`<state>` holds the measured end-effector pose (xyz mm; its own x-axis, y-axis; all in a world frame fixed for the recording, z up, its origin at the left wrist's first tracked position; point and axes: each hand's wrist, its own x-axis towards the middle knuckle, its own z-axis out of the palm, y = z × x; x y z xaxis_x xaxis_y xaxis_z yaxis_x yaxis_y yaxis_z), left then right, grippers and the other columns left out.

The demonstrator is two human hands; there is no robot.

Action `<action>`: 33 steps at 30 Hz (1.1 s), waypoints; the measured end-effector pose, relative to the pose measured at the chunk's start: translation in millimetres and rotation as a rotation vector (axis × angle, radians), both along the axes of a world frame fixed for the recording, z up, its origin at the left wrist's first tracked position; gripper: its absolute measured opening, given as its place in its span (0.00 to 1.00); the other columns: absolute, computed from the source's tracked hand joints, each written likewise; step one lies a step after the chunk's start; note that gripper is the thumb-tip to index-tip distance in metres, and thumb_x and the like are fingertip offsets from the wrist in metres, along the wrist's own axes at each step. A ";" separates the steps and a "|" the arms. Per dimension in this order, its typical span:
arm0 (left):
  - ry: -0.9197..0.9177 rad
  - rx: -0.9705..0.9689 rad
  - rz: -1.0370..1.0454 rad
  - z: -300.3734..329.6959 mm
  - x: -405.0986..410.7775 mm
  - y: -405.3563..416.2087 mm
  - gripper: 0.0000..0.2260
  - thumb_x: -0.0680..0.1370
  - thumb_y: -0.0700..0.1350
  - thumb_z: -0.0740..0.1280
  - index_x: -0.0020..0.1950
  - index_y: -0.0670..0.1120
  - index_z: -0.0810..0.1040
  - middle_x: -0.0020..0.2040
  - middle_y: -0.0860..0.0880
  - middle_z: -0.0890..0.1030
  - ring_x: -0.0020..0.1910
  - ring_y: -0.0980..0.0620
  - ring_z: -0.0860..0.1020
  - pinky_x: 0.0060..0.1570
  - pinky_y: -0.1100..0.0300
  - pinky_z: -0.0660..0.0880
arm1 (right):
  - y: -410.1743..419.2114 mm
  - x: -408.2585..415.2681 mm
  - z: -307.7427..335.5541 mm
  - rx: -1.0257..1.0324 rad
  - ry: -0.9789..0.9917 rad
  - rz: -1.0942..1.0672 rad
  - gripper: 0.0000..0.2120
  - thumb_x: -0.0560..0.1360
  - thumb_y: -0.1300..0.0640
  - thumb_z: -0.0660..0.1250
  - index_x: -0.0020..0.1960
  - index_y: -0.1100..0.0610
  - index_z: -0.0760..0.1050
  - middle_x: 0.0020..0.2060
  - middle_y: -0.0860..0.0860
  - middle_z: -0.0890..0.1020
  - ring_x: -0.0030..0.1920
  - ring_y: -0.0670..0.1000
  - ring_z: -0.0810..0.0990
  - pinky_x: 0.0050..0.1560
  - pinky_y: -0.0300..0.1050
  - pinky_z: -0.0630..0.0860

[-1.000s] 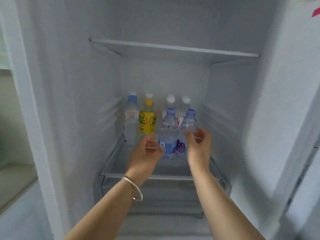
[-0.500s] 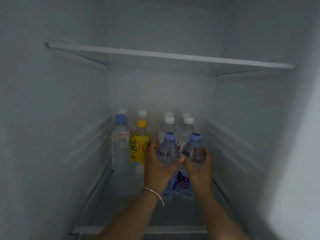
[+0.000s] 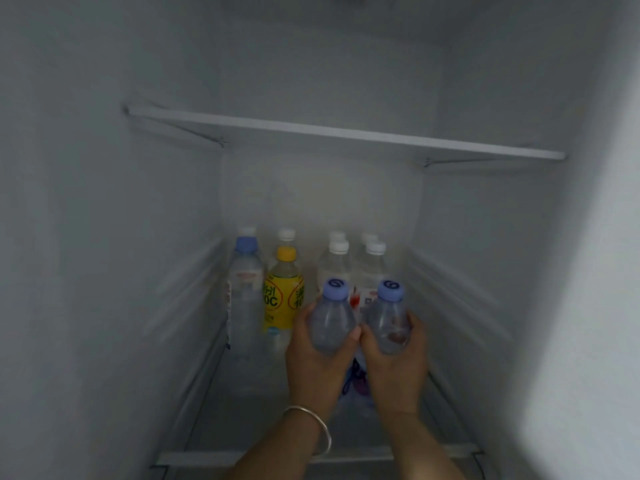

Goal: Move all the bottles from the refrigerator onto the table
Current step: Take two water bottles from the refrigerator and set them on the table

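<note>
Inside the refrigerator, my left hand (image 3: 317,365) is wrapped around a clear water bottle with a purple cap (image 3: 331,320). My right hand (image 3: 398,368) grips a matching purple-capped bottle (image 3: 388,323) beside it. Both bottles stand side by side at the front of the lower shelf (image 3: 207,427). Behind them to the left are a yellow-labelled bottle with a yellow cap (image 3: 284,296) and a tall clear bottle with a blue cap (image 3: 244,299). Several white-capped clear bottles (image 3: 337,261) stand further back, partly hidden.
A glass shelf (image 3: 346,135) spans the refrigerator above the bottles. White side walls close in at left (image 3: 104,271) and right (image 3: 485,271). The shelf's front rim (image 3: 194,459) runs under my forearms. A silver bangle (image 3: 318,427) sits on my left wrist.
My view has moved closer into the refrigerator. Both hands went from reaching with fingers apart to closing around the two purple-capped bottles, and they now hold them a little nearer to me.
</note>
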<state>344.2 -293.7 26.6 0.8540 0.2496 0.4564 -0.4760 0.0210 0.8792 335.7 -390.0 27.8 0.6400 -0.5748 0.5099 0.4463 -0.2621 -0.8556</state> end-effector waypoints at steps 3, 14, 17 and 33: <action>-0.033 0.012 -0.016 8.9 -24.4 11.4 0.23 0.65 0.50 0.77 0.52 0.63 0.69 0.50 0.60 0.78 0.48 0.66 0.78 0.42 0.77 0.72 | 11.7 -30.9 11.5 -0.048 -0.007 -0.040 0.23 0.64 0.54 0.77 0.53 0.46 0.67 0.43 0.36 0.75 0.42 0.34 0.75 0.38 0.22 0.69; -0.107 0.093 -0.116 28.2 -190.4 71.8 0.23 0.66 0.53 0.76 0.56 0.50 0.73 0.46 0.58 0.81 0.44 0.68 0.78 0.41 0.77 0.70 | 71.0 -209.4 31.2 -0.077 -0.065 -0.321 0.33 0.60 0.39 0.70 0.60 0.55 0.70 0.49 0.50 0.80 0.48 0.52 0.80 0.48 0.44 0.74; -0.097 0.113 -0.195 21.6 -241.6 84.4 0.20 0.67 0.50 0.76 0.55 0.50 0.72 0.45 0.58 0.80 0.41 0.70 0.77 0.39 0.79 0.69 | 79.0 -264.9 28.2 -0.078 -0.012 -0.393 0.30 0.61 0.41 0.70 0.59 0.52 0.70 0.51 0.49 0.81 0.49 0.52 0.80 0.50 0.48 0.76; -0.120 0.127 -0.528 32.7 -422.6 43.5 0.20 0.68 0.50 0.75 0.55 0.52 0.70 0.45 0.60 0.78 0.43 0.63 0.78 0.38 0.75 0.72 | 31.9 -501.6 42.1 -0.112 0.094 -0.697 0.23 0.68 0.46 0.72 0.58 0.49 0.69 0.49 0.47 0.80 0.47 0.52 0.80 0.50 0.52 0.77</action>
